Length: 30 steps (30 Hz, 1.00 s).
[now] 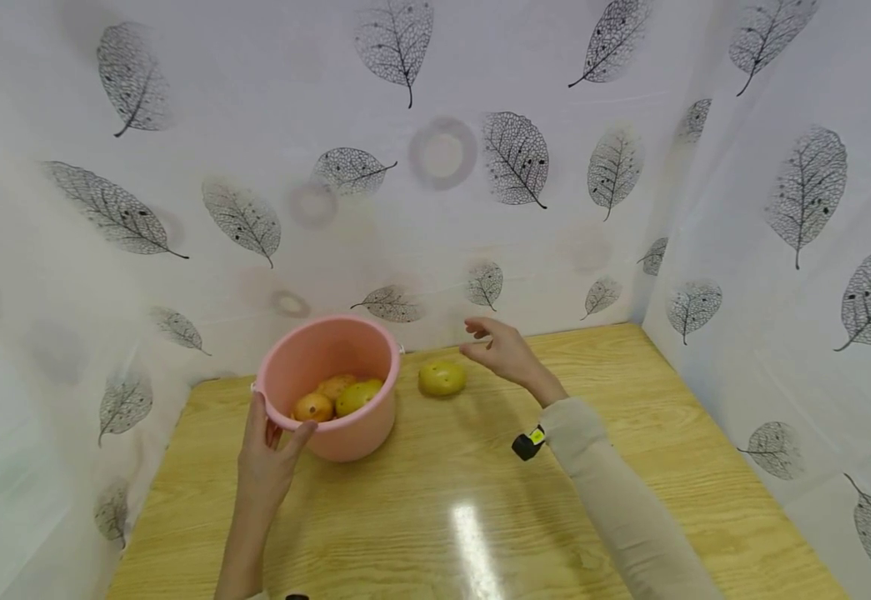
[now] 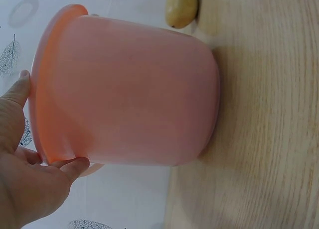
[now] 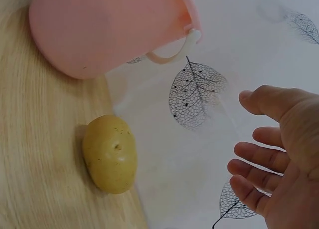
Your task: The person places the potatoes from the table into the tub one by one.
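Observation:
A pink bucket (image 1: 352, 437) stands on the wooden table, with several potatoes (image 1: 357, 397) visible inside it. My left hand (image 1: 264, 467) holds the bucket's near-left rim, thumb and fingers spread along it; the left wrist view shows fingertips (image 2: 77, 166) curled at the lip. To the right of the bucket lies a single yellow potato (image 1: 442, 378). Just up and right of that potato is my right hand (image 1: 506, 354), raised, with nothing in it. Its fingers (image 3: 259, 156) are loosely bent and the thumb stands apart from them in the right wrist view.
A white curtain (image 1: 435, 233) printed with grey leaves hangs behind the table and along both sides. The bucket's pale handle (image 3: 172, 58) hangs down on its far side. A small black device (image 1: 528, 444) sits at the right wrist. Bare wooden tabletop (image 1: 390, 533) lies in front.

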Motion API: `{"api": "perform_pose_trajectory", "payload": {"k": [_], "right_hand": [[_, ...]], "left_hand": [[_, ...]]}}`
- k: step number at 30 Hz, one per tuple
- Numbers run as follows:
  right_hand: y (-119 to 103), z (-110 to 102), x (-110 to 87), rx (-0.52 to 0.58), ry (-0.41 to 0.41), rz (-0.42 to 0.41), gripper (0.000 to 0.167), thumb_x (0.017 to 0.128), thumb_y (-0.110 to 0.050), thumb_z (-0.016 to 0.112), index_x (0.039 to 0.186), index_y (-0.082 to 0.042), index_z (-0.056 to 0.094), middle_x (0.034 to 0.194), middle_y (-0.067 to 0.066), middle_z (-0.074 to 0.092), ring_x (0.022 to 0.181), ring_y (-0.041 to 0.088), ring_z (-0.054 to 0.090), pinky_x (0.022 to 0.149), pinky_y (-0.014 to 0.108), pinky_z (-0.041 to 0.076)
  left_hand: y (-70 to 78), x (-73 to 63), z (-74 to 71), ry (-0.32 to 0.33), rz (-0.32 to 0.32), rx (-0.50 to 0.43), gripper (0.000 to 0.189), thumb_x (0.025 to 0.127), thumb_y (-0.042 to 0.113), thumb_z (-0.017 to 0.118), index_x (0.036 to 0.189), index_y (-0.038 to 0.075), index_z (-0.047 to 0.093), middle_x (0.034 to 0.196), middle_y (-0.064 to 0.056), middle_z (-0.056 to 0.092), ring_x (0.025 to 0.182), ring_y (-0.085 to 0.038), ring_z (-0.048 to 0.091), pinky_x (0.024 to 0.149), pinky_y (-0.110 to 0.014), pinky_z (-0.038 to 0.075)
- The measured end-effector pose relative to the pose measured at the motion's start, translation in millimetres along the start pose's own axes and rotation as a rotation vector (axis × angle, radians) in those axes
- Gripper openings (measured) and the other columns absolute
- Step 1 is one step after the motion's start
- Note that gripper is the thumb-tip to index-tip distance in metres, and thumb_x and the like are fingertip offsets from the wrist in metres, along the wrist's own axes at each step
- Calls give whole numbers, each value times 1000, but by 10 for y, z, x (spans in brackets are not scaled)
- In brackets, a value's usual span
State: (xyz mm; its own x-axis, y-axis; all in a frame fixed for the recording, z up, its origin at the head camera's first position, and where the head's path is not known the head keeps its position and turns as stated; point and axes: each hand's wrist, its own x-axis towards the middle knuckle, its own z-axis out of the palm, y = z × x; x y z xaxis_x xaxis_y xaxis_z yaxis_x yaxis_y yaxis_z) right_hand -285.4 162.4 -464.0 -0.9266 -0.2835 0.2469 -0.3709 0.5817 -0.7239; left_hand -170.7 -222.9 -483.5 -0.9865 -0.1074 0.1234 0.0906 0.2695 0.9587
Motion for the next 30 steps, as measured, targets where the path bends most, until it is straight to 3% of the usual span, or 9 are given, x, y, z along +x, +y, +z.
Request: {"api": "perform_pose_trajectory", "payload": {"k": [20,30], "right_hand": [[328,323,56,-86,-112,70,61,94,-23,75,143,6,56,139,24,60,128,41,55,110,54,48],[472,476,72,-110,-172,97,62,95,-20,75,145,7,53,143,26,57,131,43,54,112,55,46]], "left_hand": [[-9,14,1,-5,-12,7,97,101,20,70,167,21,-1,171,0,-1,155,-27,18,122,-26,26],[4,4,6,2,-32,17,99,100,20,71,167,19,-2,172,-2,-1,155,-28,18,124,-36,26]]}}
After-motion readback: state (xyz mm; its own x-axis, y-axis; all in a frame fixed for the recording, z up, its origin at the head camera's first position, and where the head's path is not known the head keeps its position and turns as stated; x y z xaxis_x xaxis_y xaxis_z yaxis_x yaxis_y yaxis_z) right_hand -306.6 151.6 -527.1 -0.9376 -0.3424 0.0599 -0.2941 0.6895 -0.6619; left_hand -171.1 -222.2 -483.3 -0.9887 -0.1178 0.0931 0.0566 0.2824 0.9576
